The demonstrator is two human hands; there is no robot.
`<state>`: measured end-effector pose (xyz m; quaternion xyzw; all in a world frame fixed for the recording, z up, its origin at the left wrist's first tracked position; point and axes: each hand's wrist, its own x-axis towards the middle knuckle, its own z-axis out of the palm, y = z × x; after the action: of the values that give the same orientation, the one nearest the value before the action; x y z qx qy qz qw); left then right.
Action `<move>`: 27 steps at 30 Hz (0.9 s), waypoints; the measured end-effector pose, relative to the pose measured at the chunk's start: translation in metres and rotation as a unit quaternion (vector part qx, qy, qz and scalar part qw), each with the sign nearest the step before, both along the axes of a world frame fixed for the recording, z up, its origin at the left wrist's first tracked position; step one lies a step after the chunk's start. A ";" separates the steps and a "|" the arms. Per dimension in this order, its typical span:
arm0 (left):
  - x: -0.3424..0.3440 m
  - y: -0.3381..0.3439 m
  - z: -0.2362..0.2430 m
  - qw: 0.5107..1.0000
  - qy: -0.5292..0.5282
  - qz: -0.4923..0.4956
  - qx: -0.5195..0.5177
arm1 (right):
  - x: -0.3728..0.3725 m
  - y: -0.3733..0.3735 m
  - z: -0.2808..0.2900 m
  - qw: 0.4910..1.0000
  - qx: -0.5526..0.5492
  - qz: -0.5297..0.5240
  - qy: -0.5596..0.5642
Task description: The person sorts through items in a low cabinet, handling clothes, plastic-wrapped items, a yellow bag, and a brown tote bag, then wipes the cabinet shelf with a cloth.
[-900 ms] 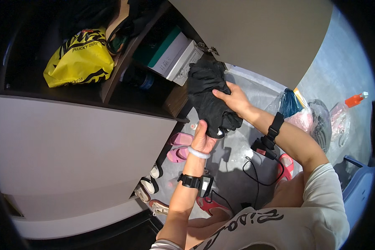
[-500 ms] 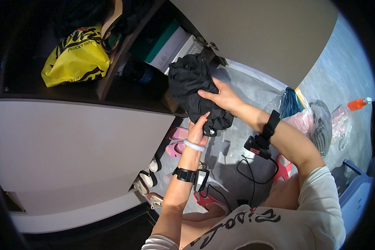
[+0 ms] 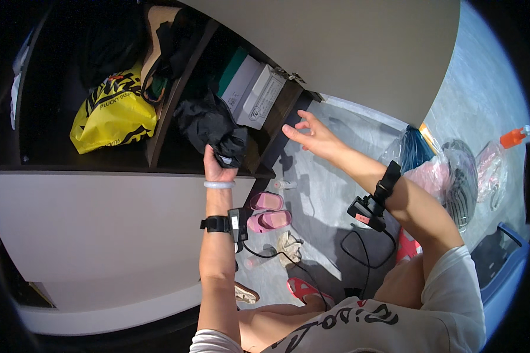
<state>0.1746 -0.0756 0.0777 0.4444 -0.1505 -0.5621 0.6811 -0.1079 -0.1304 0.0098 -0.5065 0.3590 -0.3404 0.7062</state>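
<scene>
My left hand [image 3: 219, 168] grips the lower end of a crumpled black fabric bundle [image 3: 209, 120], which sits at the mouth of the dark cabinet's right compartment [image 3: 253, 153]. In that compartment, a white box [image 3: 259, 97] and a green-and-white box [image 3: 232, 76] lie beside and behind the bundle. My right hand [image 3: 303, 132] is open, fingers apart and holding nothing, outside the compartment to the right of the bundle.
A yellow plastic bag [image 3: 112, 129] and dark items fill the left compartment. An open cabinet door [image 3: 359, 53] spans the top. Pink sandals [image 3: 268, 217] and other shoes lie on the floor [image 3: 330, 229]. Bagged items [image 3: 430, 170], an orange bottle [image 3: 512, 137] and a blue plastic object [image 3: 500, 265] are at right.
My left hand has carried the black bundle left into the compartment. My right hand has let go of it and opened. The view has shifted slightly.
</scene>
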 end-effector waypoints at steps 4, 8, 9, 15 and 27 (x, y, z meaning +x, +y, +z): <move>-0.001 -0.014 0.002 0.996 0.046 0.066 -0.046 | -0.004 -0.001 -0.018 1.000 0.005 -0.012 -0.008; 0.001 -0.010 -0.027 0.986 0.099 0.073 -0.111 | -0.005 0.011 -0.008 0.999 0.038 -0.015 -0.035; 0.005 -0.013 -0.031 0.984 0.103 0.122 -0.073 | -0.006 0.014 -0.004 0.999 0.038 -0.013 -0.036; -0.001 -0.015 -0.020 0.997 -0.006 0.069 0.020 | -0.020 0.020 -0.017 0.996 0.090 0.003 -0.019; 0.035 -0.105 0.070 0.892 -0.349 0.185 0.219 | -0.043 0.022 -0.039 0.991 0.136 -0.015 0.011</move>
<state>0.2099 -0.1807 0.1477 0.7698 -0.1668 -0.2528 0.5618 -0.1506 -0.1079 -0.0288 -0.4043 0.4173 -0.2935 0.7591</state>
